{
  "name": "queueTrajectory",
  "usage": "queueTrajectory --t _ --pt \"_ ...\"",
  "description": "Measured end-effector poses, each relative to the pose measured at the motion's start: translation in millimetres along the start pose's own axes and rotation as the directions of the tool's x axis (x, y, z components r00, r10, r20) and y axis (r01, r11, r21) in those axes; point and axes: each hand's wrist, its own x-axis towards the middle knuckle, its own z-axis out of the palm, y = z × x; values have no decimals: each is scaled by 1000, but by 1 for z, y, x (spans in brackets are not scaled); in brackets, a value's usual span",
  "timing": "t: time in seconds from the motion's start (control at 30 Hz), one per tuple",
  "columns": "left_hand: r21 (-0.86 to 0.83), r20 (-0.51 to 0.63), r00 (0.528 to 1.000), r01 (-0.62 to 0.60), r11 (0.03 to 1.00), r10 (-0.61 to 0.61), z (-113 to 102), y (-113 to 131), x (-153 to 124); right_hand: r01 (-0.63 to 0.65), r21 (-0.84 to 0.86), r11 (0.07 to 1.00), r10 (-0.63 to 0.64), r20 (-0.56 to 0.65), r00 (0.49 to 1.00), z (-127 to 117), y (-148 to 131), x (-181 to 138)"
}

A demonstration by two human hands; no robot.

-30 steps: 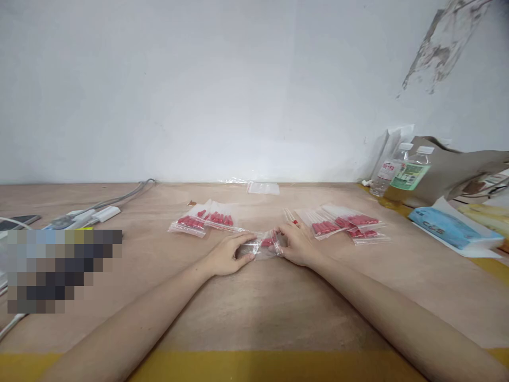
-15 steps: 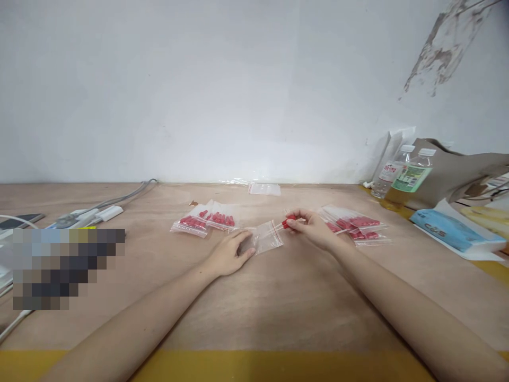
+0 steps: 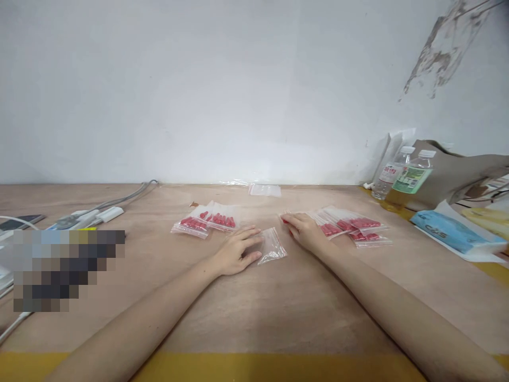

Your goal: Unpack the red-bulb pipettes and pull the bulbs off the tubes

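Note:
A small clear zip bag [image 3: 273, 246] lies on the wooden table [image 3: 254, 307] between my hands and looks empty. My left hand [image 3: 238, 250] rests flat beside it, fingers stretched out, fingertips touching the bag's left edge. My right hand [image 3: 303, 231] is down on the table just right of the bag, fingers curled together over a few small red pieces [image 3: 284, 219] at its fingertips. It sits at the near edge of a pile of bags filled with red pieces [image 3: 350, 225].
Two more filled bags [image 3: 207, 220] lie left of centre and empty clear bags [image 3: 264, 189] by the wall. Two bottles [image 3: 409, 172], a brown bag and a blue packet [image 3: 449, 228] stand at the right. Cables and a power strip [image 3: 91, 215] lie at the left.
My right hand lifted red pieces away from the bag, then dropped to the table by the right pile. The bag now lies flat, and my left hand's fingers have straightened.

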Motion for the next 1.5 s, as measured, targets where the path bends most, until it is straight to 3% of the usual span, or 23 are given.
queueTrajectory --t 0.13,0.3,0.43,0.53,0.67,0.83,1.0,1.07,1.17,1.23,1.33,1.4,1.5 --pt "-47 176 983 54 997 -45 2 -4 -1 137 -195 971 -109 150 983 3 -1 -2" --pt "15 159 972 172 985 -172 9 -2 -3 184 -272 945 -119 240 964 0 -2 -3" --pt "69 100 960 254 965 -260 14 0 -6 69 -270 960 -23 168 985 -7 -16 -1" --pt "75 79 963 254 964 -260 16 0 -7 -11 -172 985 28 100 995 -13 -37 2" --pt "56 61 970 232 971 -235 17 0 -7 156 -36 987 -136 327 935 -12 -64 0" --pt "-10 -5 959 282 959 -282 13 1 -6 142 2 990 -123 517 847 -5 -70 -5" --pt "-106 -157 858 478 872 -490 1 -6 -1 96 59 994 -113 547 830 -7 -66 -5" --pt "-91 -126 815 558 825 -566 -5 -9 -1 78 81 994 -109 535 838 -8 -66 -5" --pt "-39 17 768 641 767 -641 -11 -10 -1 45 81 996 -78 475 876 -9 -69 -5" --pt "-26 74 774 632 774 -629 -14 -10 0 21 61 998 -45 422 906 -10 -70 -5" --pt "-94 -36 794 602 793 -607 -23 -21 3 -21 8 1000 18 314 949 -10 -72 -5" --pt "-157 -176 734 637 755 -656 -35 -39 4 -51 -27 998 56 237 970 -8 -73 -5" --pt "-209 -339 552 745 633 -762 -62 -75 -2 -57 -49 997 66 191 979 -5 -74 -5"
